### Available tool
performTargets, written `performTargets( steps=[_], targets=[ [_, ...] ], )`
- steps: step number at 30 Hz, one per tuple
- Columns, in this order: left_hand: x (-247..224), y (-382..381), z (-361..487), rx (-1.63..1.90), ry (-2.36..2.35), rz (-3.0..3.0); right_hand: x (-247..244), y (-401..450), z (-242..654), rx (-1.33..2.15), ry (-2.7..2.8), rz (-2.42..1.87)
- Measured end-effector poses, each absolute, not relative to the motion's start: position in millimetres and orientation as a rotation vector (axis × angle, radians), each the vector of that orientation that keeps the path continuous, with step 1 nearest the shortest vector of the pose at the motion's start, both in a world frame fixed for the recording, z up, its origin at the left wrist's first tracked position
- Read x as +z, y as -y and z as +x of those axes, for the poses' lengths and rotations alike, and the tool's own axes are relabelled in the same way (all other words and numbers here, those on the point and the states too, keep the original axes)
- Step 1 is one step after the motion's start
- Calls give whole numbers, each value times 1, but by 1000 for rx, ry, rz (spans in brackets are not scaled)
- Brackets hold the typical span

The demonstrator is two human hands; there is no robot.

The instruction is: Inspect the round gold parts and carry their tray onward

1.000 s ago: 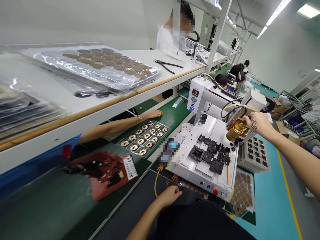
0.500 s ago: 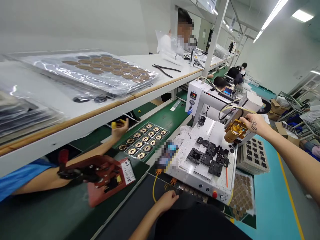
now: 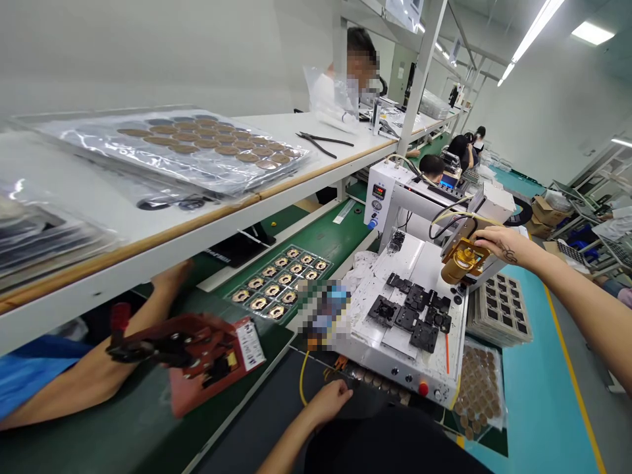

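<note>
brass dispenser barrel (image 3: 459,262) hung over the white machine's (image 3: 395,359) back right corner, long axis tilted, nose down and to the left above the black fixtures (image 3: 412,315), open plate around them. the right hand (image 3: 498,241) closed its grip on the barrel's top. the left hand (image 3: 330,400) rested loosely curled at the machine's front edge, beside the yellow cable (image 3: 301,378), holding nothing on the bench (image 3: 148,428).

Brass-coloured dispenser barrel (image 3: 459,261), tilted, mounted on white machine (image 3: 419,289), above black fixtures (image 3: 412,315)
</note>
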State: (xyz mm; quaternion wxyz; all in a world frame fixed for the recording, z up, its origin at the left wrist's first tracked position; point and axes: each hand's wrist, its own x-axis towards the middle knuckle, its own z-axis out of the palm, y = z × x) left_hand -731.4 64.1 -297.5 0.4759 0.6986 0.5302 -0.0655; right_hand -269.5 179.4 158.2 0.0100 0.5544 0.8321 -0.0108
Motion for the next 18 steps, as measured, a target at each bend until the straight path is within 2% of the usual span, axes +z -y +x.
performTargets(
  steps=[15, 18],
  targets=[
    [-291, -56, -715, -207, -1215, 1725, 157, -179, -270, -75, -2620, 1761],
    [-292, -49, -703, -255, -1154, 1733, 164, -155, -284, 222, -2561, 1782]
  ],
)
